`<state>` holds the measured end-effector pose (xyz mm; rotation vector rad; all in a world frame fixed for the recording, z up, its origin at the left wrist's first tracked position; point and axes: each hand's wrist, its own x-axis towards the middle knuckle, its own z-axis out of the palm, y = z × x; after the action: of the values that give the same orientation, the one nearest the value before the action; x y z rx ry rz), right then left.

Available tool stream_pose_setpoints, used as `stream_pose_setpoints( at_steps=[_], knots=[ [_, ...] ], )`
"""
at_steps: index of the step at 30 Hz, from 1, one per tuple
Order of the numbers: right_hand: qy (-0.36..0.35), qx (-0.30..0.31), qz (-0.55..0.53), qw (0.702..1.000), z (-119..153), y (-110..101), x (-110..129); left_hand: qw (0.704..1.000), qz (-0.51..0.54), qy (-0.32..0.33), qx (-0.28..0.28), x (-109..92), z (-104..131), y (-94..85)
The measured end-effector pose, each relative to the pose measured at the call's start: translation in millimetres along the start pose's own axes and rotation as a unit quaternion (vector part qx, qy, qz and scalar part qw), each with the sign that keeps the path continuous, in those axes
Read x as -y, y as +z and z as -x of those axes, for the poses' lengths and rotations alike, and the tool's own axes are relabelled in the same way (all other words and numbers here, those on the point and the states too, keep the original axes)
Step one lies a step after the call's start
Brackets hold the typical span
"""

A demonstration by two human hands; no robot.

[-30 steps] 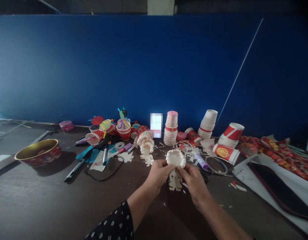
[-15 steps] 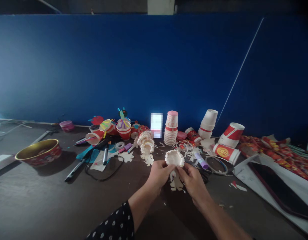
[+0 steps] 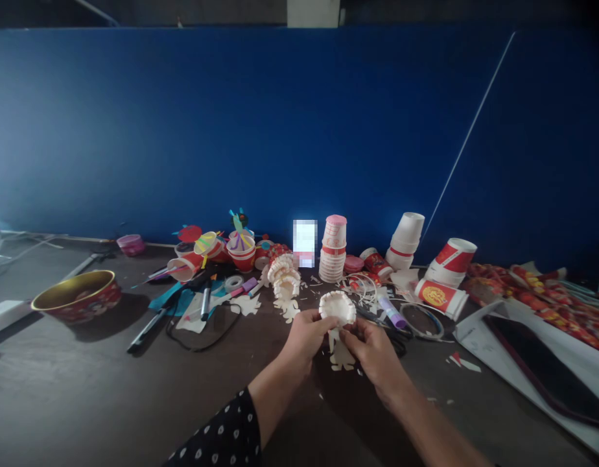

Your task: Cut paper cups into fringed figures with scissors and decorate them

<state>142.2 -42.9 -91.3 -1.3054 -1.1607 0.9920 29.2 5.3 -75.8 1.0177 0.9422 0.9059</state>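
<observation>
Slightly leftward, the cutout has been shifted; it is pinched between the left hand and right hand over the dark surface, its middle partly hidden by them. One screen is pixelated. Blue panelling is seen behind; stacked cups are set beyond the cutout.

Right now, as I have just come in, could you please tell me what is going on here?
A person's left-hand grip and right-hand grip hold a white cut paper piece at the dark table. Its round end, with a notched rim, opens toward the camera, and a cut-out part shows below it. Similar pieces lie beyond the left-hand grip, and stacked paper cups stand farther back.
</observation>
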Motion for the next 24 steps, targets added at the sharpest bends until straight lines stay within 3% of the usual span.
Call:
stream_pose_setpoints(
  at_steps=[10,16,24],
  knots=[
    [-0.014,-0.008,0.03,0.999,0.8,1.5,5.7,0.999,-0.001,0.01,-0.032,-3.9,2.9,0.7],
    [-0.076,-0.03,0.155,0.985,0.7,-1.0,4.1,0.999,0.037,-0.018,-0.03,-8.2,7.3,3.3],
    [-0.088,-0.062,0.278,0.955,5.9,-0.2,12.0,0.998,0.037,-0.046,-0.035,-9.5,7.5,4.0]
  ],
)
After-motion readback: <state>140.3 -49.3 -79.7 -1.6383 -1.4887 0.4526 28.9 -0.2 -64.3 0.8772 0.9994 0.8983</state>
